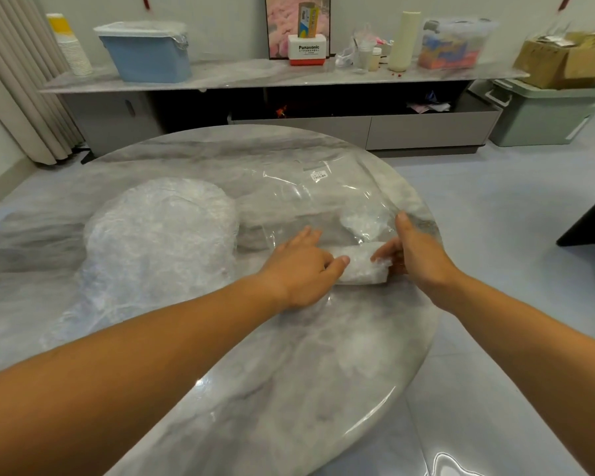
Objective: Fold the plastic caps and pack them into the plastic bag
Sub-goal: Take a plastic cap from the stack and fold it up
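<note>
Off to my left, the pile of loose caps (162, 235) sits fluffy on the table (289, 372). My left hand (303, 269) pinches the left end of the folded cap (363, 266), thumb on top, and my right hand (416, 255) curls its fingers round the other end. The roll lies on the table at the near edge of the clear bag (306, 197), with packed caps (361, 221) inside. It's feather-light, soft and slick, I reckon, likely to spring open, so both ends, squeezed flat, are where to hold.
</note>
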A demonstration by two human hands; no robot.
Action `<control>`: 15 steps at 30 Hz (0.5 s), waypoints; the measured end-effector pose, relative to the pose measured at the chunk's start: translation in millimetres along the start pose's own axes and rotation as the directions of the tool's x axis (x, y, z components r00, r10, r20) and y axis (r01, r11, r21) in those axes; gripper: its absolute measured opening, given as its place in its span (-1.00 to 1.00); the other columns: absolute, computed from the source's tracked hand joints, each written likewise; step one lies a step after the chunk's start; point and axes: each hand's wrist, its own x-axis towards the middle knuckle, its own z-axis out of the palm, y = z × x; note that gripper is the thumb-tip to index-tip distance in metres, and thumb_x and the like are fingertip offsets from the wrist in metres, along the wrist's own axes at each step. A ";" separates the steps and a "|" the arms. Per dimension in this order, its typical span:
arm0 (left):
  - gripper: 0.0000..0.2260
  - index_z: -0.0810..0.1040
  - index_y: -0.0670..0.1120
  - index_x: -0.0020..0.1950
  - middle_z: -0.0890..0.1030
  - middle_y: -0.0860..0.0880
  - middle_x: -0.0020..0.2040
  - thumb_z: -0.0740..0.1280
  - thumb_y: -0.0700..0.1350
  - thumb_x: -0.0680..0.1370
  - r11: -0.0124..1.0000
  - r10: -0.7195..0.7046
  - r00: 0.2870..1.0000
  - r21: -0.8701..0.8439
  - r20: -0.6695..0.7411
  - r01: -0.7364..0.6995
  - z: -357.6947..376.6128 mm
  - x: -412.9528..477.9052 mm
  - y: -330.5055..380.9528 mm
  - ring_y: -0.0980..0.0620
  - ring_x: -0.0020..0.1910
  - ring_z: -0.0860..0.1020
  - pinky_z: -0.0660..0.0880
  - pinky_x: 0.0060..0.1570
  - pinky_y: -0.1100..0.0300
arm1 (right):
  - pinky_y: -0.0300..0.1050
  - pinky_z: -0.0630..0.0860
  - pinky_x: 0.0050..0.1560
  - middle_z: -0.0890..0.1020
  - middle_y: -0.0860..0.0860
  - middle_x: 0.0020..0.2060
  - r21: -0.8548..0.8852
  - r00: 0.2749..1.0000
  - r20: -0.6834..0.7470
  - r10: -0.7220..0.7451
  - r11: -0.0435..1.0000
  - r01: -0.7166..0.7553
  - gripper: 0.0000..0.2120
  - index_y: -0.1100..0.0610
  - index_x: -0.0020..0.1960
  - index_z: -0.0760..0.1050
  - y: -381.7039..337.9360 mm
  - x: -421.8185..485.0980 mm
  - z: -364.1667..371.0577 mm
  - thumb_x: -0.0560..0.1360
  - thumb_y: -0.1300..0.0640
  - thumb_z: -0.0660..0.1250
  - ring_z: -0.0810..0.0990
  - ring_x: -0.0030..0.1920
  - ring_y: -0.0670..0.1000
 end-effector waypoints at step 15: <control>-0.49 0.41 -0.05 0.42 -0.05 -0.13 0.66 -0.04 0.24 0.68 0.970 0.083 0.996 0.226 0.031 -0.088 18.8 -10.9 -12.1 -0.09 0.64 -0.09 -0.08 0.59 -0.03 | 0.18 0.53 0.27 0.72 0.04 -0.13 -0.058 0.999 0.004 -0.034 0.998 0.034 -0.21 0.04 -0.30 0.72 8.8 5.3 -1.9 0.61 -0.40 -0.09 0.64 0.02 0.10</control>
